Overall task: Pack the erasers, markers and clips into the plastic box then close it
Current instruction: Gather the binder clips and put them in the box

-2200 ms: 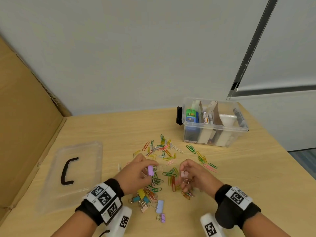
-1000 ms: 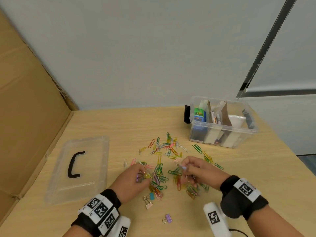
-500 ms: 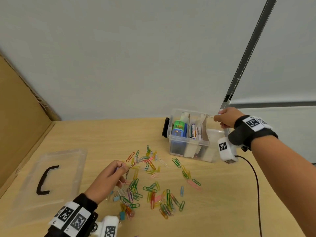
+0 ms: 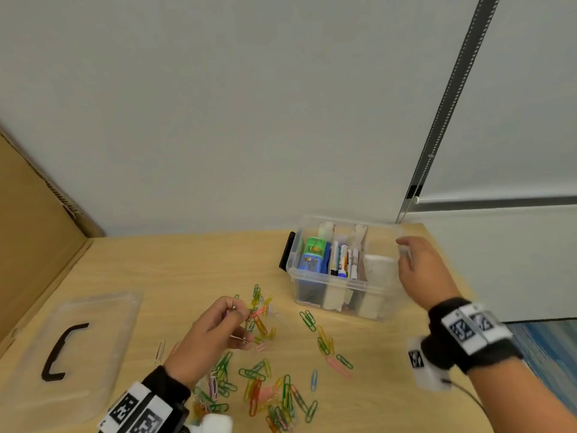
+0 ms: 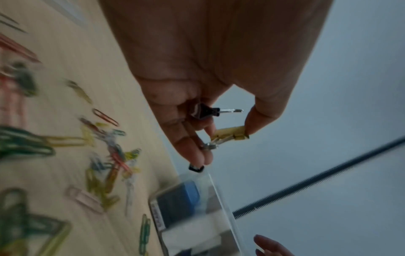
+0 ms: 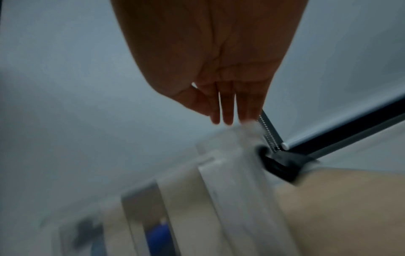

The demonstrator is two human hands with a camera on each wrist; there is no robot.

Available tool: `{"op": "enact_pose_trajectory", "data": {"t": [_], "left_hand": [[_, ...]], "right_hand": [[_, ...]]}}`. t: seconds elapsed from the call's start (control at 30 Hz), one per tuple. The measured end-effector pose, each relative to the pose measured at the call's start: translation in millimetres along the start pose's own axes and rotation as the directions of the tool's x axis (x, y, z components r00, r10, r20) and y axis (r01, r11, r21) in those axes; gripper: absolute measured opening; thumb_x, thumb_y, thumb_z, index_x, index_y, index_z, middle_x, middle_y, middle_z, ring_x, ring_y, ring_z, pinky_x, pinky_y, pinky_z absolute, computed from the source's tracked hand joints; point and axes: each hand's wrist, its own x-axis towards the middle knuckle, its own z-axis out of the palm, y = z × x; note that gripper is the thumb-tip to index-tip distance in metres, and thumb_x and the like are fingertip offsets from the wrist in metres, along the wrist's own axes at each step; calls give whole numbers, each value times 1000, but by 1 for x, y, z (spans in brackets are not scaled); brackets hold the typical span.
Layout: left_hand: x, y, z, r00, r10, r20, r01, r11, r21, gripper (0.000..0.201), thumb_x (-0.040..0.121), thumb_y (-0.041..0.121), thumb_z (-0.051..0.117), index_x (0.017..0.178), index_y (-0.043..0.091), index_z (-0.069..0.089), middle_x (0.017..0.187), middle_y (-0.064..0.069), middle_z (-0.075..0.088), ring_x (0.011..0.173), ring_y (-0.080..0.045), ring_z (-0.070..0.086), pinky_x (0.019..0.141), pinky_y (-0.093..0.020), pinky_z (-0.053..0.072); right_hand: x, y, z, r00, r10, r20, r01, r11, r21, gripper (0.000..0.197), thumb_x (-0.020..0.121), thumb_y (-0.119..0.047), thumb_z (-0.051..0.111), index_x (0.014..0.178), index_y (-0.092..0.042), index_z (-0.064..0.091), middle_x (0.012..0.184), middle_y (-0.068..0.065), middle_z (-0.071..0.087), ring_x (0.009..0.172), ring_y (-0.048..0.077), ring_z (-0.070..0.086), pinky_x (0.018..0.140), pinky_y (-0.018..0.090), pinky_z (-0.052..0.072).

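So the clear plastic box point(image 4: 340, 285) with black side latches sits right of centre in the head view, lid off, with a green-and-blue eraser block point(image 4: 313, 256) and a few white markers point(image 4: 343, 260) standing in its divided slots. The right hand point(image 4: 420, 270) is at the box's right end, fingers straight and close together, nothing in them as far as I can tell. The left hand point(image 4: 212, 335), lower centre, is pinching small binder clips: a yellow one point(image 5: 230, 134) between thumb and fingers, a black one point(image 5: 205, 112) tucked against the palm. Loads of coloured paper clips point(image 4: 265, 364) are scattered over the light wooden table point(image 4: 175, 264), and the clear lid with black handle point(image 4: 71, 348) lies lower left beside a brown cardboard wall point(image 4: 28, 232).
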Motion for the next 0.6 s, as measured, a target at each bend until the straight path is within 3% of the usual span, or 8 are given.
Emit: {"op": "enact_pose_trajectory", "data": {"t": [0.1, 0.17, 0.2, 0.27, 0.33, 0.43, 0.53, 0.6], "left_hand": [[19, 20, 38, 989, 133, 72, -145, 969, 199, 8, 94, 21, 54, 95, 13, 55, 81, -2, 58, 70, -13, 62, 65, -30, 53], [39, 36, 69, 965, 227, 134, -263, 871, 415, 15, 90, 37, 57, 99, 25, 54, 94, 7, 61, 81, -5, 62, 73, -25, 52], [50, 44, 86, 950, 263, 166, -311, 790, 528, 21, 89, 43, 55, 102, 27, 53, 101, 10, 59, 88, -3, 60, 78, -23, 50], [73, 64, 123, 925, 305, 228, -374, 610, 699, 30, 89, 46, 52, 110, 25, 50, 107, 10, 50, 89, -7, 55, 76, -22, 45], [100, 79, 158, 909, 306, 283, -396, 421, 816, 36, 89, 41, 51, 116, 17, 48, 111, 1, 47, 89, -16, 54, 74, -28, 44], [137, 95, 202, 910, 248, 333, -380, 175, 908, 41, 89, 32, 51, 121, 7, 47, 120, -11, 46, 104, -30, 53, 86, -40, 46], [164, 102, 233, 920, 194, 342, -368, 122, 922, 38, 92, 24, 50, 123, 3, 46, 123, -14, 44, 109, -33, 52, 87, -41, 44], [178, 103, 245, 940, 127, 318, -331, 108, 937, 36, 93, 21, 50, 123, 2, 46, 125, -16, 42, 106, -35, 54, 80, -41, 44]], "right_hand": [[-23, 21, 17, 999, 22, 29, -21, 999, -43, 49, 97, -15, 36, 145, -7, 32, 151, 11, 31, 138, 26, 31, 114, 36, 27], [-32, 26, 26, 998, 44, 52, -46, 998, 36, 53, 99, -19, 31, 150, -12, 20, 155, 7, 25, 141, 21, 28, 114, 34, 26], [-33, 27, 30, 998, 49, 45, -52, 996, 66, 53, 99, -20, 30, 151, -13, 17, 156, 5, 24, 141, 19, 28, 114, 33, 27], [-35, 29, 34, 999, 44, 10, -44, 994, 100, 54, 99, -19, 29, 152, -16, 15, 157, 2, 22, 141, 17, 29, 112, 33, 30], [-36, 31, 36, 999, 36, -18, -34, 992, 122, 56, 98, -17, 29, 152, -18, 14, 157, 0, 21, 140, 16, 29, 108, 32, 33], [-37, 31, 37, 999, 24, -34, -19, 991, 131, 56, 98, -15, 29, 152, -19, 14, 158, -3, 19, 140, 13, 29, 101, 28, 37], [-37, 31, 38, 999, 30, -46, -23, 990, 137, 56, 98, -16, 29, 152, -20, 14, 158, -5, 17, 141, 11, 27, 99, 25, 37], [-37, 32, 40, 998, 21, -66, -12, 990, 139, 56, 98, -18, 29, 152, -22, 13, 158, -7, 18, 140, 10, 29, 98, 26, 41]]}}
